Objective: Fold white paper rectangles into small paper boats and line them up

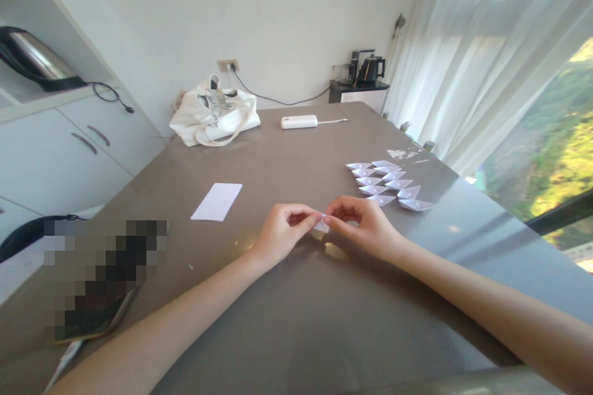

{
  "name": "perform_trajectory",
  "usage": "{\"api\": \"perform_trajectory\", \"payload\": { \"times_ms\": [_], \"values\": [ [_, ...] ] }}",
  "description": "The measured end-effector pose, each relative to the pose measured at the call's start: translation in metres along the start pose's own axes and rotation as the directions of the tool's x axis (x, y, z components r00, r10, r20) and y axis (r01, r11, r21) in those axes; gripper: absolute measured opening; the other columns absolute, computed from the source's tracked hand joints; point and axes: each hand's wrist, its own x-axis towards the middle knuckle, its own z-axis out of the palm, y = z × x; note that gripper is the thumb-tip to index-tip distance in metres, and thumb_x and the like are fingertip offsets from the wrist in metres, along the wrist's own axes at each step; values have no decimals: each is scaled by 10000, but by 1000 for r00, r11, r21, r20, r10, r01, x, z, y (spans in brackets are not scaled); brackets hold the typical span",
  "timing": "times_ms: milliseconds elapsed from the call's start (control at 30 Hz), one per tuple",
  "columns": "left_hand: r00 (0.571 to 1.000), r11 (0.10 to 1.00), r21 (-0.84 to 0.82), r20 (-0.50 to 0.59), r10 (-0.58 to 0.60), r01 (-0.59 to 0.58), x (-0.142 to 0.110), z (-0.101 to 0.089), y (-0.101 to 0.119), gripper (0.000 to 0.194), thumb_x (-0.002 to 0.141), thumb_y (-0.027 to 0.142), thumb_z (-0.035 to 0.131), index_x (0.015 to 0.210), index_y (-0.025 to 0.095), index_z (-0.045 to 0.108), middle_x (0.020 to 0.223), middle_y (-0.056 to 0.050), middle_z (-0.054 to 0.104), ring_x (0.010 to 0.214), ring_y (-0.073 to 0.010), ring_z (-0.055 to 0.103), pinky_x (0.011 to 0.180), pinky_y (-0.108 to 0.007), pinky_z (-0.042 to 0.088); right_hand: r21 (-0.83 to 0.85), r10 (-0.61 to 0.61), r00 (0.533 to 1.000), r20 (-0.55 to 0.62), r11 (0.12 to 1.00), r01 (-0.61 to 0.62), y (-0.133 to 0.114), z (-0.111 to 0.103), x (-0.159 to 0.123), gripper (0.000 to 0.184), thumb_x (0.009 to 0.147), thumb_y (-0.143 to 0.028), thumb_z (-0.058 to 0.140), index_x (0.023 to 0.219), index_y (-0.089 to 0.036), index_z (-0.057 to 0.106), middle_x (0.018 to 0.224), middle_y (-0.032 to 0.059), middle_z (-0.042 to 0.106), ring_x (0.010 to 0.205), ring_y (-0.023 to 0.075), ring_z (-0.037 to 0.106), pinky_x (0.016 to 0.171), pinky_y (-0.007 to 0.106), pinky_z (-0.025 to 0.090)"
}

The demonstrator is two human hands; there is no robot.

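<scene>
Between my two hands is a small piece of folded white paper, mostly covered by the fingers. My left hand pinches its left side with thumb and forefinger. From the other side my right hand pinches it too, and the fingertips of both hands nearly meet. Just beyond my right hand, several folded white paper boats stand in two rows on the table. A stack of flat white paper sheets lies to the left of my left hand.
The brown glossy table holds a white bag and a white power strip at its far end. Paper scraps lie by the right edge. A partly blurred-out device rests at the left. Beyond stands a black kettle.
</scene>
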Motion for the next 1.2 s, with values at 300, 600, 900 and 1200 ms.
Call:
{"api": "perform_trajectory", "payload": {
  "times_ms": [300,600,900,1200],
  "values": [
    [996,999,18,-75,42,-41,-3,3,5,194,806,305,615,779,135,705,773,-56,724,736,-170,659,687,-250,503,136,117,980,160,981,-140,6,3,1,367,756,-504,640,705,-140,645,610,24,628,541,116,555,508,216,426],
    [998,994,-102,-41,-38,33,-2,5,5,233,807,345,616,806,124,688,774,-63,720,729,-164,661,692,-251,515,132,68,987,146,987,-87,5,0,1,347,780,-471,630,701,-133,642,620,21,615,569,118,532,534,225,394],
    [992,998,-48,-122,29,-35,-5,9,8,191,753,312,681,758,121,689,762,-70,713,725,-170,654,707,-263,513,115,79,993,93,989,-89,-5,5,-3,377,787,-462,623,606,-132,592,557,12,581,509,96,485,485,212,350],
    [999,995,-96,-44,-21,16,-1,5,1,254,768,365,662,711,118,651,649,-31,656,609,-117,586,597,-211,455,24,59,998,-6,998,-59,1,8,-3,381,822,-471,570,636,-138,569,572,17,574,523,106,492,493,217,364]
  ]
}}
